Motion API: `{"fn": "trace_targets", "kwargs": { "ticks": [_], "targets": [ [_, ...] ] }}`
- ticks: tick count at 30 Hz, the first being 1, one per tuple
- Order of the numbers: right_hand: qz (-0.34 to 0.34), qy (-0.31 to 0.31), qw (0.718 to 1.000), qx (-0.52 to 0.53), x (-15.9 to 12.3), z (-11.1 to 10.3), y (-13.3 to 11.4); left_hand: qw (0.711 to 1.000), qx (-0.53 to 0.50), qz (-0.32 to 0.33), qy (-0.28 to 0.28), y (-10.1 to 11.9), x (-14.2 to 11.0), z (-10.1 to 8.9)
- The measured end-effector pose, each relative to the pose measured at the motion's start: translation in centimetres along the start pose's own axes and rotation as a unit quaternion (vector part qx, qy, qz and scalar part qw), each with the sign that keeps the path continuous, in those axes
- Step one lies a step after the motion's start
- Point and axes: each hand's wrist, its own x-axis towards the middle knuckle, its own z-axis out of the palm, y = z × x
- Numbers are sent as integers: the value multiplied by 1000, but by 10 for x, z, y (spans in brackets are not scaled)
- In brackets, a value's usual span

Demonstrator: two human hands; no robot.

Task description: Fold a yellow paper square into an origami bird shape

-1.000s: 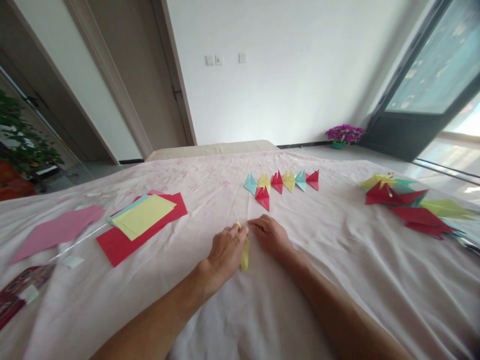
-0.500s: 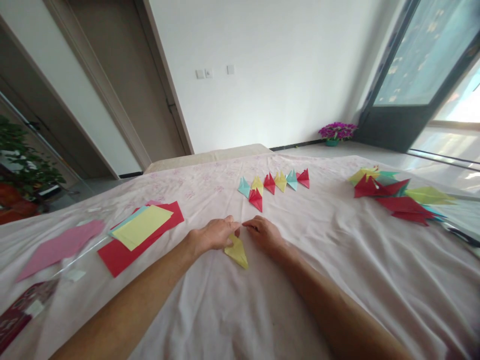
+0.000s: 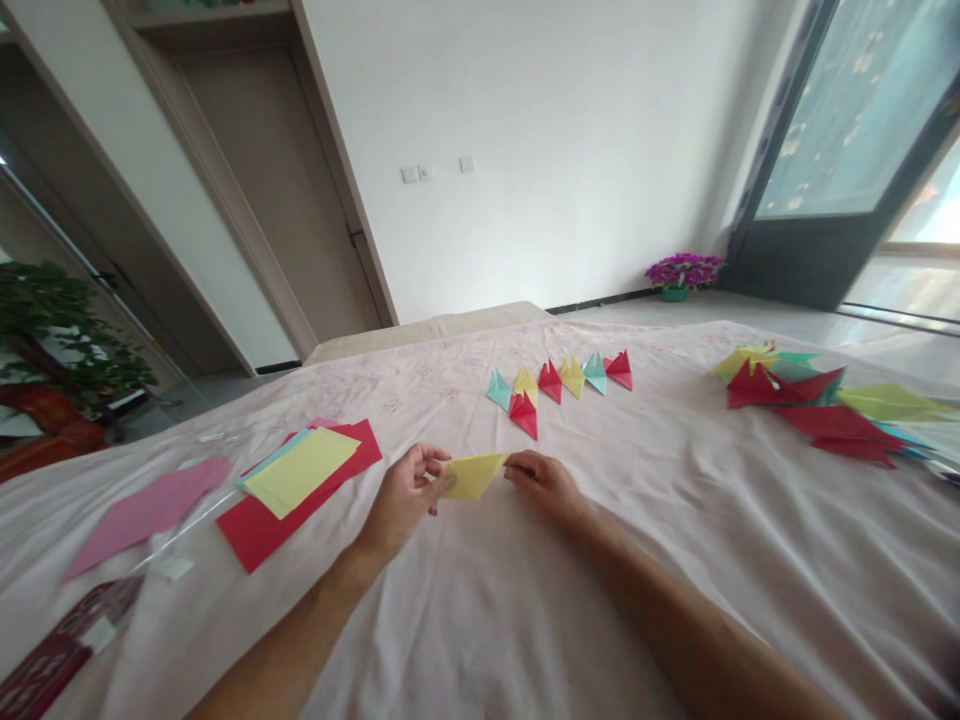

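Note:
A folded piece of yellow paper (image 3: 472, 478) is stretched between my two hands, its long edge at the top and a point hanging down. My left hand (image 3: 409, 492) pinches its left end between thumb and fingers. At the right tip, my right hand (image 3: 546, 482) has its fingertips closed on the paper; part of that tip is hidden. Beyond the hands stands a row of small folded papers in red, yellow and blue, with one red folded paper (image 3: 523, 413) in front of the row.
On the left lie a stack of paper sheets topped by a yellow sheet (image 3: 304, 470), pink paper (image 3: 146, 510) and a dark red phone-like object (image 3: 56, 645). Larger folded paper shapes (image 3: 787, 385) are heaped at the right. The pale tablecloth (image 3: 480, 620) is wrinkled.
The yellow paper has been lifted and turned, its long edge now across the top. My right hand has taken hold of its right tip. The camera view has shifted slightly.

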Motion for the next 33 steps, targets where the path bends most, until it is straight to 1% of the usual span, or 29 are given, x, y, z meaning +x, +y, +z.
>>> {"fn": "trace_targets", "kwargs": {
  "ticks": [1, 2, 4, 6, 9, 12, 15, 17, 19, 21, 23, 26, 28, 30, 33],
  "targets": [
    [4, 1, 1000, 23, -1, 1, -2, 994, -96, -20, 51, 0, -6, 4],
    [7, -1, 999, 47, -2, 2, -6, 980, -175, -38, 84, -1, -11, 9],
    [7, -3, 996, 87, -5, 5, -15, 952, -272, -67, 120, -2, -19, 19],
    [2, 4, 994, 114, -10, 7, -26, 925, -336, -78, 156, -3, -23, 28],
    [-30, 31, 985, 167, -17, 7, -45, 912, -366, -72, 172, -4, -24, 37],
    [-124, 54, 982, 132, -22, 6, -58, 909, -380, -56, 159, -4, -23, 41],
    [-209, 56, 973, 84, -23, 8, -60, 912, -386, -8, 137, -6, -20, 42],
    [-250, 61, 966, 31, -24, 9, -56, 922, -369, 31, 116, -9, -17, 43],
    [-276, 60, 959, -32, -24, 12, -50, 947, -297, 69, 100, -16, -14, 43],
    [-278, 40, 956, -82, -23, 15, -43, 972, -190, 98, 95, -24, -11, 43],
    [-256, -1, 960, -117, -23, 19, -37, 984, -110, 114, 86, -33, -10, 40],
    [-217, -83, 963, -138, -23, 24, -33, 989, -46, 124, 62, -41, -12, 34],
    [-204, -121, 962, -134, -23, 25, -33, 990, -11, 130, 52, -44, -15, 30],
    [-202, -135, 961, -133, -23, 25, -35, 990, 20, 134, 48, -46, -18, 28],
    [-207, -140, 958, -139, -23, 24, -38, 989, 53, 134, 45, -49, -22, 28]
  ]
}}
